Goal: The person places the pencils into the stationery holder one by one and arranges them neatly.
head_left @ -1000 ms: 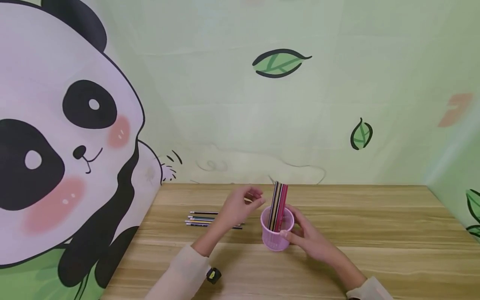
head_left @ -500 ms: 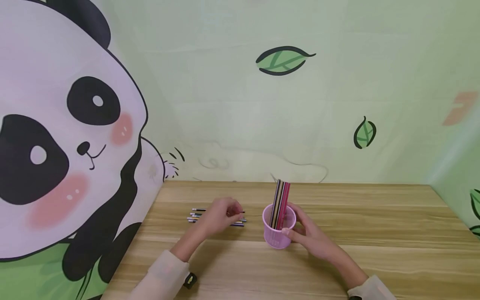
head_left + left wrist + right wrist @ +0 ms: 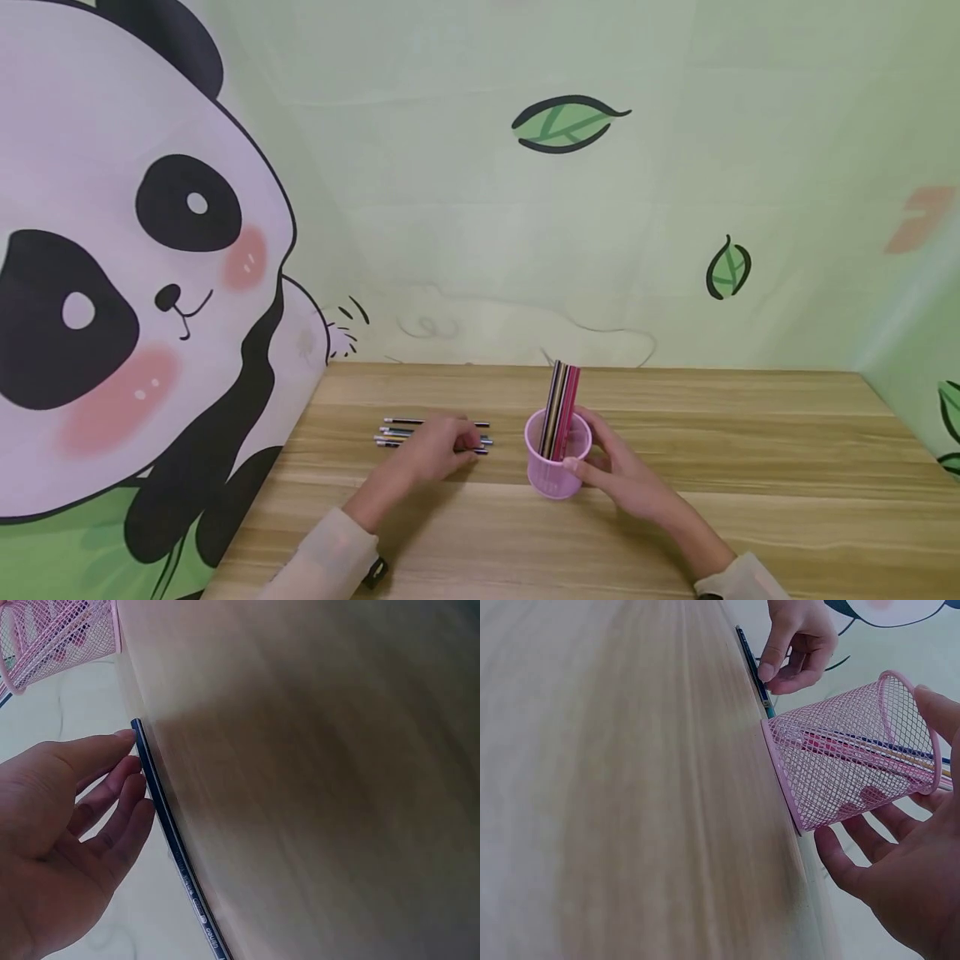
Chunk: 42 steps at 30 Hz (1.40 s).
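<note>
- Pink mesh forms the one cup [image 3: 552, 481], upright on the table [image 3: 750, 467]; the bunch of pencils [image 3: 558, 408] standing in it, dark, gold-toned and pinkish red, is packed too tightly to count.
- Right hand [image 3: 618, 477], one of two hands in view, grips the cup, thumb at the rim and fingers round the side, much as it did a second ago.
- Loose pencils [image 3: 388, 443] lie left of the cup, apart from it: about five, though they overlap and are partly covered.
- Left hand [image 3: 438, 446] has moved from beside the cup to these, and is now lower over them than half a second ago. Its thumb is at the end of one dark pencil [image 3: 175, 844]; whether the fingers pinch it, I cannot tell.
- Judging by that shift, the work is now with the loose pencils, while the cup is kept steady.
- Beyond the table, the backdrop [image 3: 450, 208] carries one panda [image 3: 217, 333] and, on its back wall, two leaves [image 3: 572, 125].
</note>
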Motion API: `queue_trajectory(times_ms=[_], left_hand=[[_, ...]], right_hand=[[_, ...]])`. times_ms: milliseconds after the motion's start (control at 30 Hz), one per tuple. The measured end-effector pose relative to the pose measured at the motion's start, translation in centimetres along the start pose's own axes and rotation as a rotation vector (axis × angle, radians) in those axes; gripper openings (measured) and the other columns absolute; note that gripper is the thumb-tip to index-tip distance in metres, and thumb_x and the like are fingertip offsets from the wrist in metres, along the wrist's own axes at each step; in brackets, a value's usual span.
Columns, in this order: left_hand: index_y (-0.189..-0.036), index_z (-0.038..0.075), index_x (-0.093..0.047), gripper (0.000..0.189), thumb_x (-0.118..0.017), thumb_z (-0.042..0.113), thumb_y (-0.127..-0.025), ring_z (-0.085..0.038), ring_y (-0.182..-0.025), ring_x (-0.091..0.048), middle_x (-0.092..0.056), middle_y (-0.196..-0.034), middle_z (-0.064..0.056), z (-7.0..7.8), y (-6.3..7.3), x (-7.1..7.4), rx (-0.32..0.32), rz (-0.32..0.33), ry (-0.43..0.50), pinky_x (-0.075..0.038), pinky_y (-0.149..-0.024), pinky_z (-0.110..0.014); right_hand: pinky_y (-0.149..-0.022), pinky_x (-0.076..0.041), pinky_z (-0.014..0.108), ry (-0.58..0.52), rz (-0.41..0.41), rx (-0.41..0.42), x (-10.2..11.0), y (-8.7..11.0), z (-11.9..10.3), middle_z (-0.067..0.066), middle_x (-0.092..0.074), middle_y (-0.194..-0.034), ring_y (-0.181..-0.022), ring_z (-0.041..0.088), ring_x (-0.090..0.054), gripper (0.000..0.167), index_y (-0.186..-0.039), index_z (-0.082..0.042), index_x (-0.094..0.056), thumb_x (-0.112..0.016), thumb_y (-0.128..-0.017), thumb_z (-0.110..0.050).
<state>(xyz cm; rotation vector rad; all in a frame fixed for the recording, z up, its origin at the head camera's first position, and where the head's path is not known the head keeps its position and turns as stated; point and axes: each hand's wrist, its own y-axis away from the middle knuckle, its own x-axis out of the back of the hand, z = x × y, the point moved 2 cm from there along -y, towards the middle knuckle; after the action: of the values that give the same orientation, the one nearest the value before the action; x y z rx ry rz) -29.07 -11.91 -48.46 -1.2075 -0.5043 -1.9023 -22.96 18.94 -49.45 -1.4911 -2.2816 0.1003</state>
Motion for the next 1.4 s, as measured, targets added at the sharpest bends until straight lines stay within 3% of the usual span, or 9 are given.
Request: queue_trajectory(times_ms=[433,700,867,1100,1400], left_hand=[[-0.09,0.015,-0.076,0.012,-0.081,0.005,-0.093,-0.003,-0.078,-0.059,-0.066,-0.084,0.01,0.0,-0.2,-0.5,-0.01,-0.021,-0.07,-0.055,-0.072,-0.024],[-0.09,0.013,-0.076,0.011,-0.081,0.004,-0.093,-0.005,-0.078,-0.058,-0.065,-0.085,0.007,0.1,-0.2,-0.6,-0.016,-0.017,-0.105,-0.054,-0.071,-0.025],[-0.09,0.012,-0.075,0.011,-0.081,0.004,-0.092,-0.006,-0.077,-0.057,-0.063,-0.085,0.006,0.2,-0.2,-0.6,-0.017,-0.016,-0.111,-0.053,-0.071,-0.026],[-0.089,0.013,-0.074,0.01,-0.08,0.006,-0.093,-0.007,-0.077,-0.056,-0.062,-0.087,0.006,0.4,-0.4,-0.3,-0.013,-0.042,-0.151,-0.053,-0.07,-0.026],[-0.098,0.013,-0.074,0.004,-0.078,0.013,-0.098,-0.004,-0.082,-0.059,-0.065,-0.094,0.007,1.2,0.0,0.1,-0.041,-0.09,-0.187,-0.055,-0.075,-0.026]], right_hand=[[-0.109,-0.049,0.054,-0.011,0.0,0.006,0.0,0.0,0.1,0.029,-0.041,-0.16,-0.145,0.053,-0.04,0.072,-0.163,-0.008,-0.031,-0.07,-0.102,-0.011],[-0.106,-0.052,0.034,-0.026,-0.001,0.002,-0.1,0.0,0.0,0.028,-0.043,-0.158,-0.145,0.052,-0.041,0.072,-0.164,-0.009,-0.031,-0.069,-0.103,-0.01],[-0.105,-0.051,0.03,-0.024,0.0,-0.002,-0.1,0.0,0.0,0.027,-0.043,-0.158,-0.145,0.051,-0.041,0.072,-0.164,-0.009,-0.031,-0.069,-0.103,-0.011],[-0.104,-0.051,0.029,-0.034,0.0,-0.01,0.0,-0.1,-0.1,0.028,-0.04,-0.16,-0.145,0.053,-0.04,0.073,-0.164,-0.009,-0.03,-0.069,-0.103,-0.011],[-0.109,-0.051,0.043,-0.027,-0.02,-0.018,0.2,0.0,0.0,0.029,-0.039,-0.161,-0.145,0.053,-0.041,0.074,-0.165,-0.012,-0.029,-0.069,-0.104,-0.013]])
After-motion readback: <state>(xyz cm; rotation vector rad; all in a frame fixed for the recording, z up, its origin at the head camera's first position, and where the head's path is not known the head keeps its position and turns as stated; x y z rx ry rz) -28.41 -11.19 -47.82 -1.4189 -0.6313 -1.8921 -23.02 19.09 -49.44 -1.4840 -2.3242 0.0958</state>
